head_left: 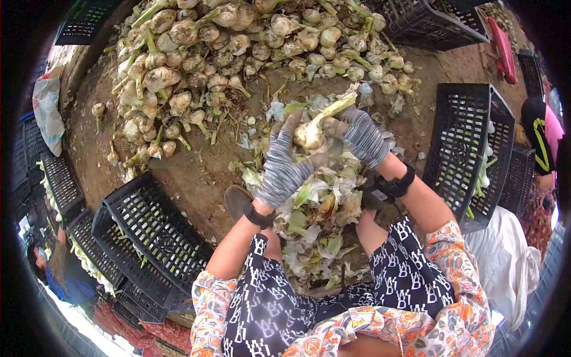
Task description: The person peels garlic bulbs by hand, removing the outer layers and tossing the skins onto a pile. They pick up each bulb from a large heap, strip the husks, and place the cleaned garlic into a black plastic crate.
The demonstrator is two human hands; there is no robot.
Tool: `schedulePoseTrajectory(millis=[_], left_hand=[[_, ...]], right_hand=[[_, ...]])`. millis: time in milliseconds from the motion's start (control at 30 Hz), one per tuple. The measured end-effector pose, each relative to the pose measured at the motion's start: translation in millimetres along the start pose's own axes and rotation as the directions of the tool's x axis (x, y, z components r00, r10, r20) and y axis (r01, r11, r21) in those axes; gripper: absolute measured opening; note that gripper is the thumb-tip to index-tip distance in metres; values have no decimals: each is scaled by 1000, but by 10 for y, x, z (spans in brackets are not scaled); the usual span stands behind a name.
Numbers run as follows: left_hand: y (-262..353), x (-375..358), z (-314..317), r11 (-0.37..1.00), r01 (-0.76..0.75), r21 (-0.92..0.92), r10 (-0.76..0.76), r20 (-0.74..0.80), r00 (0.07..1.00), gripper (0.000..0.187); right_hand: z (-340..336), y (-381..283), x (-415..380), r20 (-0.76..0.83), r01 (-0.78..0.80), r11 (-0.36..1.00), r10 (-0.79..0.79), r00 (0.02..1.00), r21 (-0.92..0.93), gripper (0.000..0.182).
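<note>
A garlic bulb (309,135) with a pale cut stem pointing up and right is between my two hands, above a heap of peeled skins (324,196). My right hand (364,140), in a grey striped glove, closes its bare-tipped fingers on the bulb's right side near the stem. On the other side, my left hand (279,163) wears a matching glove. Its fingers are stretched and apart, close along the bulb's left edge, with the thumb below; some blur hides whether they touch.
A large pile of soil-stained garlic (232,41) lies on the dirt ground ahead. Black plastic crates stand on the left (160,220) and right (458,143), with some stems inside. A white sack (502,262) lies at right. Other people are at the far left and right edges.
</note>
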State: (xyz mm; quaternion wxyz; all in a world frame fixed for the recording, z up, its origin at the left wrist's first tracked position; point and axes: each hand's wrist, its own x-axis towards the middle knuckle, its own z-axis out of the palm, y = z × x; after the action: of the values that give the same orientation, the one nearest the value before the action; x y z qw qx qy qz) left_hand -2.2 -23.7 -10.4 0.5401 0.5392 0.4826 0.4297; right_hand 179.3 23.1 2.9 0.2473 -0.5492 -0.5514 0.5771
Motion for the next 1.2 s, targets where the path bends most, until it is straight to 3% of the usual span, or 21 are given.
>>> schedulePoseTrajectory(millis=[33, 167, 300, 367, 467, 500, 567, 600, 633, 733, 767, 800, 833, 933, 1000, 1033, 1100, 1167, 1200], left_hand=[[-18, 4, 0, 998, -22, 52, 22, -4, 1000, 77], [13, -13, 3, 952, 110, -287, -108, 23, 994, 81], [33, -21, -8, 781, 264, -566, -260, 89, 961, 80], [109, -33, -13, 644, 387, -660, -360, 184, 915, 71], [-79, -47, -31, 159, 414, -896, -400, 325, 857, 50], [58, 47, 9, 61, 422, -905, -618, 297, 728, 44], [12, 64, 17, 16, 409, -912, -617, 313, 722, 42], [9, 61, 39, 58, 400, -915, -632, 277, 724, 41], [6, 58, 61, 99, 392, -915, -646, 240, 725, 41], [-53, 9, 72, 275, 425, -862, -504, 247, 828, 45], [-63, 0, 129, 357, 406, -842, -552, 160, 818, 47], [-26, 10, 184, 436, 396, -808, -594, 72, 801, 49], [-53, 2, 177, 439, 414, -798, -610, 74, 789, 50], [-88, -20, -4, 317, 531, -786, -544, 308, 780, 52], [-62, -14, -27, 309, 597, -740, -571, 357, 739, 55], [-2, 13, 30, 356, 614, -704, -646, 289, 707, 57], [24, 27, 58, 451, 567, -689, -639, 195, 744, 58], [-30, 12, 52, 536, 420, -732, -475, 149, 867, 59], [-41, 3, 77, 743, 275, -610, -339, 11, 941, 60]], right_hand=[[7, -27, -10, 9, -37, 999, 37, 999, 12, 30], [-22, -217, -98, 13, -49, 995, 48, 999, 92, 31], [-21, -115, -75, 57, -68, 959, 55, 997, 274, 27], [-57, -97, -98, 141, -162, 928, 121, 983, 336, 28], [-51, 16, -152, 171, -238, 967, 221, 960, 85, 27], [-8, 19, -159, 103, -103, 995, 104, 989, -14, 25], [31, -19, -182, 130, -47, 996, 37, 991, 75, 26], [65, -54, -183, 141, -21, 993, 4, 990, 118, 27], [136, 0, -177, 29, 141, 989, -142, 989, 36, 32], [232, -58, -176, -16, -129, 989, 130, 991, 70, 35], [304, 76, -161, -131, -89, 995, 94, 987, 38, 35], [296, 68, -155, -135, -29, 1000, 30, 990, 6, 36], [279, 51, -151, -137, 31, 999, -35, 990, -26, 36], [210, 93, -150, -86, 141, 988, -146, 985, -64, 37], [144, 106, -155, -37, 132, 986, -137, 990, -101, 36], [105, 83, -154, -15, 101, 986, -104, 994, -136, 36], [81, 91, -144, -3, 60, 993, -61, 998, -98, 34], [89, 150, -136, -21, 41, 998, -40, 999, 53, 33], [91, 102, -135, -11, -23, 990, 25, 1000, 137, 32]])
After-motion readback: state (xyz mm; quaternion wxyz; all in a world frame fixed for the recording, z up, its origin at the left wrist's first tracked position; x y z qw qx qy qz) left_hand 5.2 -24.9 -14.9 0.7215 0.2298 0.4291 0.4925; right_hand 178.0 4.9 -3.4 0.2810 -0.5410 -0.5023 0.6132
